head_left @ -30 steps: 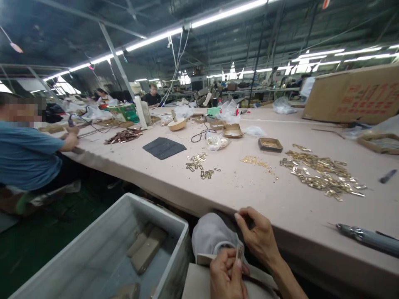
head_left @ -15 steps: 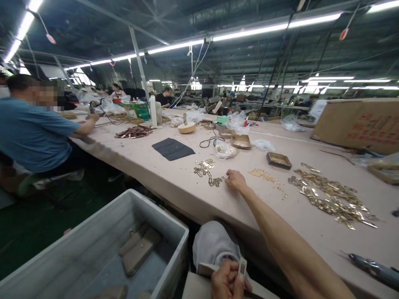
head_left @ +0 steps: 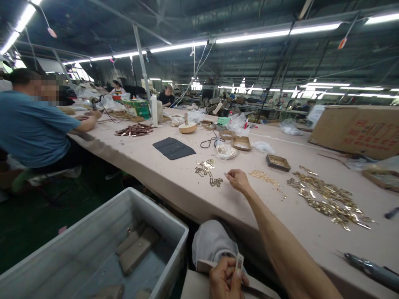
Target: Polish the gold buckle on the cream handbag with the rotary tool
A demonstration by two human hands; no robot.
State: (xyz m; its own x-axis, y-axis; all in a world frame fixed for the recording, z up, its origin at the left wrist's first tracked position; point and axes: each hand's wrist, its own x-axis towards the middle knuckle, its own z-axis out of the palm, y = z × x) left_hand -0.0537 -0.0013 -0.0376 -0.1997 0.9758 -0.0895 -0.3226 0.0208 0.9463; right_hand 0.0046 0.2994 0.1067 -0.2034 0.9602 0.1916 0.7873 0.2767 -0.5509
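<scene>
The left hand [head_left: 222, 279] is low over the lap, its thumb and fingers closed on a pale strip [head_left: 239, 262] with a slotted opening, which stands upright just above beige panels [head_left: 195, 284]. The right hand [head_left: 238, 181] is out over the bench [head_left: 218, 203], its thumb and fingertips pinched together on a small pale piece [head_left: 226, 175] too blurred to identify. Just beside those fingertips lies a cluster of small metal frames [head_left: 215, 182], with a looser group of shiny frames [head_left: 205, 166] behind it. On the right hand's other side is a scatter of tiny golden bits [head_left: 264, 177], then a shallow tray [head_left: 279, 167] and a broad heap of golden plates [head_left: 332, 199]. A grey pen-shaped tool [head_left: 369, 265] lies near the bench's front edge. Left of the lap, a grey tub [head_left: 46, 265] holds beige cases [head_left: 139, 250]. A co-worker in a blue shirt [head_left: 34, 128] sits farther along the bench.
</scene>
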